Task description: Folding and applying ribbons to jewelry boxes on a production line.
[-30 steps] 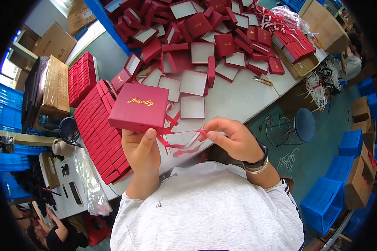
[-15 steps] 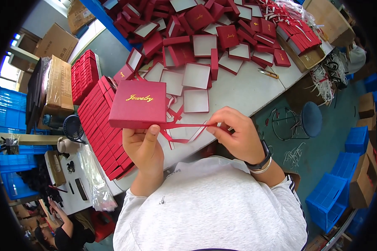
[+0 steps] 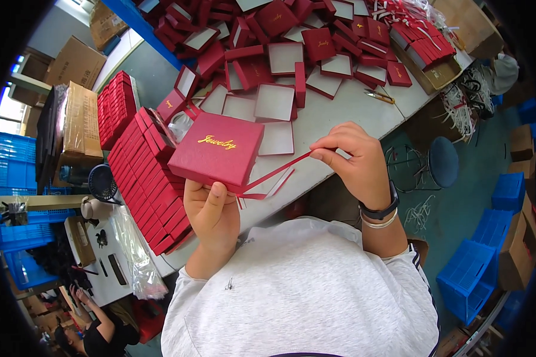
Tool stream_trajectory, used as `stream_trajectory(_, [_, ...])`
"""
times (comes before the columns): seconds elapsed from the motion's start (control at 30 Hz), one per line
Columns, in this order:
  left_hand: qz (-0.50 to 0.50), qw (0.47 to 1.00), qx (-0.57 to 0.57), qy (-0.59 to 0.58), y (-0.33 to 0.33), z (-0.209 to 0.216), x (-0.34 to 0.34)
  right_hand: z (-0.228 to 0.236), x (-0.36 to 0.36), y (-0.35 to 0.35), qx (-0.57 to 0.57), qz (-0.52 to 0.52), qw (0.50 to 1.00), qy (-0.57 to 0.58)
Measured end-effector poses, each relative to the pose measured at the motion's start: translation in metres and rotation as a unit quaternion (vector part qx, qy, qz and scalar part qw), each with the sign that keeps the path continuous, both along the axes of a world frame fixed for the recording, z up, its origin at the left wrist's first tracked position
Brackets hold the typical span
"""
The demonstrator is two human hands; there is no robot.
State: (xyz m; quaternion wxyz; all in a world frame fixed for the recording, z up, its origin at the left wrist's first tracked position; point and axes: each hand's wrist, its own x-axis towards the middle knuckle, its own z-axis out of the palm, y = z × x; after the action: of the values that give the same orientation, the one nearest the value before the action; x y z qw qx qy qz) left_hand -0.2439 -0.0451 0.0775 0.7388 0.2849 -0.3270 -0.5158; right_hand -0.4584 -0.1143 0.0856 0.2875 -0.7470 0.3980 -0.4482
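My left hand point(image 3: 213, 211) holds a square dark red gift box point(image 3: 215, 152) with gold lettering on its lid, the thumb against its near side. A thin red ribbon point(image 3: 280, 169) runs taut from the box's near right corner to my right hand point(image 3: 350, 156), which pinches it between thumb and fingertips. Another ribbon length with a pale side hangs loose below it. Several open box halves with white insides point(image 3: 274, 102) lie on the table just beyond.
Neat rows of red boxes point(image 3: 146, 178) stand left of my left hand. A big heap of box parts covers the far table. Yellow-handled scissors point(image 3: 380, 96) lie near the table's right edge. A round blue stool point(image 3: 442, 162) and blue crates point(image 3: 467, 279) stand at right. Another person point(image 3: 101, 333) works at lower left.
My right hand has moved right and up, drawing the ribbon out longer and tauter. The box has shifted right and turned clockwise in my left hand.
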Motion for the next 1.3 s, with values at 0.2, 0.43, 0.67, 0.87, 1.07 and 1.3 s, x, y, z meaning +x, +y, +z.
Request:
stream_trajectory(0.2, [-0.044, 0.997, 0.039, 0.046, 0.002, -0.008, -0.001, -0.001, 0.005, -0.011, 0.045, -0.01, 0.999, -0.001])
stream_trajectory(0.43, [-0.056, 0.996, 0.044, 0.05, 0.002, -0.005, -0.008, -0.003, 0.009, -0.019, 0.087, -0.003, 0.996, 0.022])
stream_trajectory(0.67, [-0.099, 0.994, 0.038, 0.013, 0.004, -0.009, -0.006, -0.004, 0.011, -0.021, 0.101, 0.009, 0.995, 0.022])
stream_trajectory(0.87, [-0.098, 0.994, 0.041, 0.024, 0.006, -0.011, -0.007, -0.008, 0.013, -0.022, 0.131, 0.018, 0.991, 0.015])
stream_trajectory(1.07, [-0.068, 0.996, 0.05, 0.023, 0.009, -0.012, -0.005, -0.007, 0.012, -0.025, 0.19, 0.057, 0.98, 0.01])
stream_trajectory(1.3, [-0.235, 0.929, 0.076, 0.277, 0.003, -0.017, 0.02, -0.017, 0.005, -0.033, 0.009, 0.282, 0.952, -0.115])
